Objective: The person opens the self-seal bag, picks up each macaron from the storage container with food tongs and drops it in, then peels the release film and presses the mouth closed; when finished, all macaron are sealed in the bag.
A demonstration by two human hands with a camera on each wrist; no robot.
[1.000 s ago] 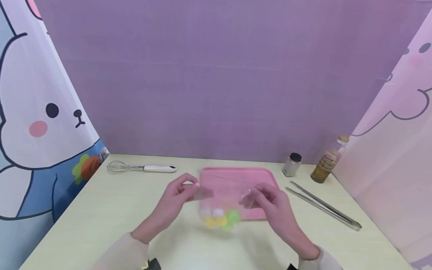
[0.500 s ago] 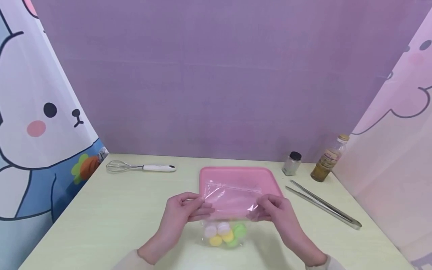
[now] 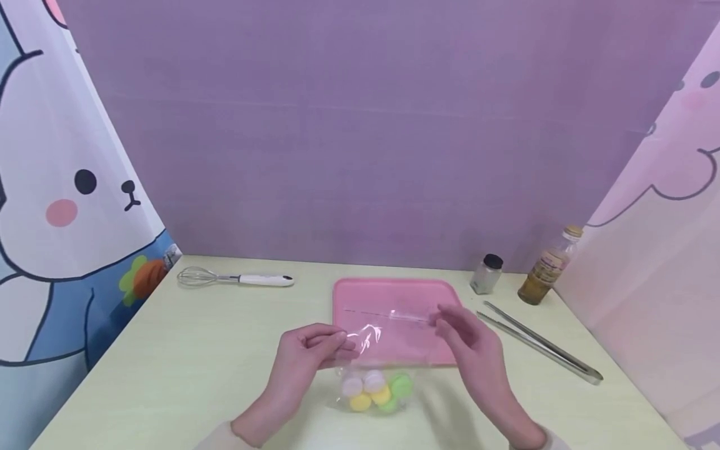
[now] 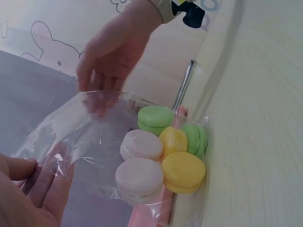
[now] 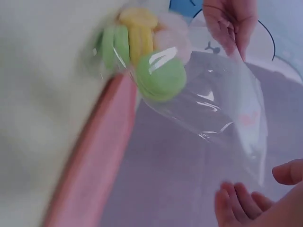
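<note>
A clear plastic bag (image 3: 365,342) holds several macarons in green, yellow and pale pinkish white; one is the green macaron (image 4: 156,118), another the yellow macaron (image 4: 183,171). My left hand (image 3: 308,356) pinches the bag's left edge between thumb and fingers. At the bag's upper right corner is my right hand (image 3: 475,347), its thumb and fingers spread apart, as the right wrist view shows. The macarons lie at the bag's lower end, just in front of the pink tray (image 3: 394,289). Part of the tray shows through the bag.
A whisk (image 3: 236,279) lies at the back left of the table. On the right are metal tongs (image 3: 540,344), a small black-capped jar (image 3: 486,275) and a bottle (image 3: 548,267) of brownish liquid. A purple cloth wall (image 3: 360,156) stands behind.
Both hands came down toward the near side with the bag. Over the last half second the right hand let go of the bag's side and rose to its upper corner; the left stayed.
</note>
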